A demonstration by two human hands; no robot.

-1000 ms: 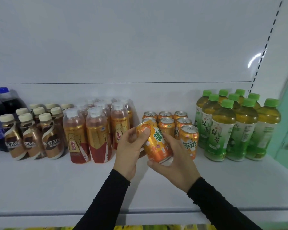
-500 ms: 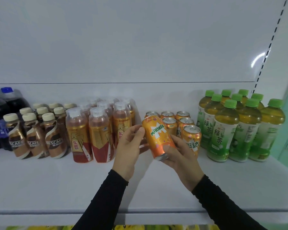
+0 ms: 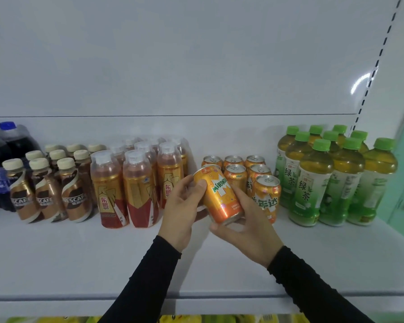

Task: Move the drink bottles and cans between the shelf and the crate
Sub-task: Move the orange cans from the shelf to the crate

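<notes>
Since a moment ago the orange can [image 3: 219,194] has been turned in the hands so its Mirinda lettering now faces the camera, and it stands a little straighter, though its top still tips toward the left. Nearest, two black sleeves reach over the white shelf [image 3: 79,259]. The right hand [image 3: 245,227] cups the can's lower end from below and behind, fingers curled round it; the left hand [image 3: 184,206] grips the upper part, thumb laid on the label near the rim. The can is held just above the shelf, in front of the standing cans [image 3: 243,173] and touching none that I can tell. I judge it a full, stiff aluminium can: moderately heavy, smooth and glossy, so likely to slip; a wrap round the mid-wall is the safest hold, and squeezing hard risks a dent. Beyond stand gold-and-red bottles [image 3: 126,185] and coffee bottles [image 3: 47,190] to the left, green tea bottles [image 3: 331,173] to the right. The crate is not in view.
</notes>
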